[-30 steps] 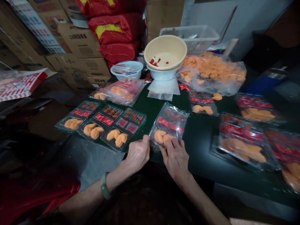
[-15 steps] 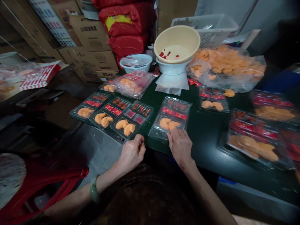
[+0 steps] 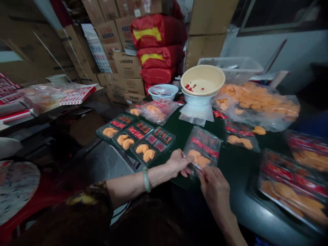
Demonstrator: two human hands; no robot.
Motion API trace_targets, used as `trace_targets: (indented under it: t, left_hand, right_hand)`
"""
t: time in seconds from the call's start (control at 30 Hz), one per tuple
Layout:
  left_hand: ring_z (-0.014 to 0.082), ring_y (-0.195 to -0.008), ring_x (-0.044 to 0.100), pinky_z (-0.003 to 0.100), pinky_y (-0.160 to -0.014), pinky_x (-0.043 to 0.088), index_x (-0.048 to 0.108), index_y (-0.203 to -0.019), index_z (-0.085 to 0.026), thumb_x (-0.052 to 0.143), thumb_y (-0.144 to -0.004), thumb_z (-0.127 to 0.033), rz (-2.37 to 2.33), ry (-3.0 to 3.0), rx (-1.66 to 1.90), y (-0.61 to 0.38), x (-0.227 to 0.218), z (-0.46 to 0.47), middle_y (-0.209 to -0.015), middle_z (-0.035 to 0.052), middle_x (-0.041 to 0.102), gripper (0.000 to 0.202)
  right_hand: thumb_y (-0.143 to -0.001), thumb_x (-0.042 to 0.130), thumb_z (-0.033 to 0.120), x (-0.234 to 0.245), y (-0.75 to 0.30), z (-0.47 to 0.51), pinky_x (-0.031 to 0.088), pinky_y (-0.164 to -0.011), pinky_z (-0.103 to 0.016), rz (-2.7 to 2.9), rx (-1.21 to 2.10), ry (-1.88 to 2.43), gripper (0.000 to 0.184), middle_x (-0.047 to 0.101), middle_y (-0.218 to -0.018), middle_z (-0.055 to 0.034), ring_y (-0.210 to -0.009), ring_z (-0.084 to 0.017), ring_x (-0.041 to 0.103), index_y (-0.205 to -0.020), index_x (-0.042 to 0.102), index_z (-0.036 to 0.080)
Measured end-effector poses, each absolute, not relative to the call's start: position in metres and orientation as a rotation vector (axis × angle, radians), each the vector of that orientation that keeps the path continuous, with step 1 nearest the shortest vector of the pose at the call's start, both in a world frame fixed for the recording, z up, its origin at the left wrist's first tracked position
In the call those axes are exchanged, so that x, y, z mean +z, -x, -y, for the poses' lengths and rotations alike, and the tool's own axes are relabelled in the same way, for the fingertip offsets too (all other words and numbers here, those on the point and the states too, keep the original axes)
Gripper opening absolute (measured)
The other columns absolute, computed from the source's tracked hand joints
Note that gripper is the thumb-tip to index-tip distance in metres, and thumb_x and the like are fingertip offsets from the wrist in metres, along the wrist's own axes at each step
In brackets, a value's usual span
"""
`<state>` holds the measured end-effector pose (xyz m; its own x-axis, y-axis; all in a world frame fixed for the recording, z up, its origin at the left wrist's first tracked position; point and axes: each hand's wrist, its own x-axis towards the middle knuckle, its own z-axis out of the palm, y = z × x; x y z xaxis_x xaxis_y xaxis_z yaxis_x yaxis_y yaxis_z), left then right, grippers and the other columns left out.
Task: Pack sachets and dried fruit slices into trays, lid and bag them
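Observation:
A black compartment tray (image 3: 203, 147) in a clear plastic bag lies before me, with orange curved pieces at its near end and red packets behind them. My left hand (image 3: 178, 164) is closed at the near left corner, fingertips pinching the loose end of the bag. My right hand (image 3: 214, 186) is closed on the bag's near right edge, with thumb and fingers pressed together. Just left of my hands lie three unwrapped trays; the closest tray (image 3: 153, 147) holds orange pieces, dark red cups and brown pieces.
Bagged trays (image 3: 294, 184) lie stacked at the right. Behind stand a cream basin (image 3: 203, 82) on a pale blue one, a smaller blue bowl (image 3: 163, 92) and a large plastic bag (image 3: 258, 104) of orange pieces. A red stool (image 3: 51, 198) is at lower left.
My left hand has moved right, from beside the unwrapped trays to the bag's near end. My right hand has shifted to the bag's near right edge. The view has tilted up.

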<state>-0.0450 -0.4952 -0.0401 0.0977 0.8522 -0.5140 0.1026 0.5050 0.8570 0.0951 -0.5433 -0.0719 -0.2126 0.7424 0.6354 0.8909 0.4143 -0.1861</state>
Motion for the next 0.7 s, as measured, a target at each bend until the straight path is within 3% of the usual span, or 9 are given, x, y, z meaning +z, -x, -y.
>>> trace_targets:
  t: [0.17, 0.3, 0.4, 0.5, 0.7]
  left_hand:
    - [0.0164, -0.043, 0.059, 0.020, -0.031, 0.042, 0.048, -0.062, -0.012, 0.074, -0.058, -0.043, -0.948, -0.736, 0.955, 0.051, -0.031, 0.493, -0.048, 0.0041, 0.057, 0.041]
    - [0.0143, -0.040, 0.057, 0.018, -0.031, 0.041, 0.047, -0.064, -0.014, 0.078, -0.053, -0.040, -0.868, -0.755, 1.092, 0.086, -0.002, 0.478, -0.045, 0.0019, 0.057, 0.042]
    - [0.0127, -0.039, 0.056, 0.018, -0.032, 0.042, 0.048, -0.067, -0.014, 0.079, -0.053, -0.034, -0.882, -0.842, 1.192, 0.126, 0.027, 0.452, -0.047, -0.0002, 0.058, 0.040]
    - [0.0094, -0.039, 0.053, 0.018, -0.036, 0.042, 0.052, -0.067, -0.012, 0.076, -0.059, -0.031, -0.947, -1.005, 1.327, 0.172, 0.051, 0.411, -0.051, 0.0001, 0.059, 0.032]
    - [0.0053, -0.036, 0.043, 0.019, -0.043, 0.035, 0.051, -0.058, -0.014, 0.061, -0.075, -0.022, -1.457, -1.053, 1.342, 0.250, 0.051, 0.319, -0.040, -0.0043, 0.047, 0.022]
  right_hand:
    - [-0.089, 0.039, 0.024, -0.049, -0.105, 0.552, 0.039, -0.057, -0.029, 1.969, -0.570, 1.463, 0.020, 0.055, -0.071, -0.0066, -0.070, -0.021, 0.050, -0.074, 0.052, 0.020]
    - [-0.090, 0.037, 0.027, -0.029, -0.090, 0.545, 0.037, -0.048, -0.025, 1.893, -0.661, 1.482, 0.022, 0.060, -0.077, -0.0067, -0.063, -0.017, 0.054, -0.087, 0.056, 0.017]
    - [-0.088, 0.040, 0.021, -0.012, -0.055, 0.515, 0.036, -0.048, -0.022, 1.903, -0.580, 1.318, 0.018, 0.060, -0.070, -0.0015, -0.055, -0.012, 0.054, -0.098, 0.055, 0.016]
    - [-0.085, 0.039, 0.014, 0.006, -0.003, 0.464, 0.039, -0.055, -0.023, 1.942, -0.465, 1.213, 0.022, 0.061, -0.071, -0.0030, -0.062, -0.014, 0.058, -0.101, 0.054, 0.016]
    - [-0.084, 0.032, 0.011, 0.020, 0.085, 0.363, 0.044, -0.071, -0.034, 2.269, 0.117, 1.407, 0.034, 0.062, -0.103, -0.0134, -0.088, -0.024, 0.060, -0.114, 0.047, 0.015]
